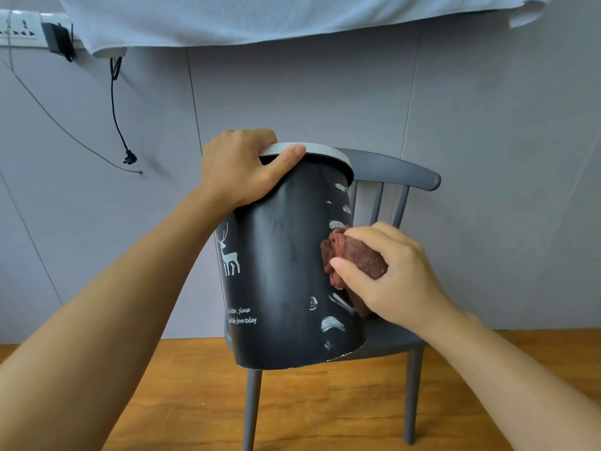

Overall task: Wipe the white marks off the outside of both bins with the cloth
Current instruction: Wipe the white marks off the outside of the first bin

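We are gripping the bin (286, 255) rim with our left hand (240, 170), our right hand (387, 271) fingers clenching the cloth (354, 252) at 3 o'clock, risking smeared white marks (331, 323) or a slip off the chair (396, 170).

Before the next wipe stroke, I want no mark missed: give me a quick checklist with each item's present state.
1. Left hand grips the bin at its rim: ok.
2. Right hand holds the cloth against the bin's side: ok.
3. White marks gone: not ok, several remain above and below the cloth.
4. Bin's far side clean: cannot tell, hidden.
5. Bin resting on the chair: cannot tell.
6. Second bin: cannot tell, not in view.
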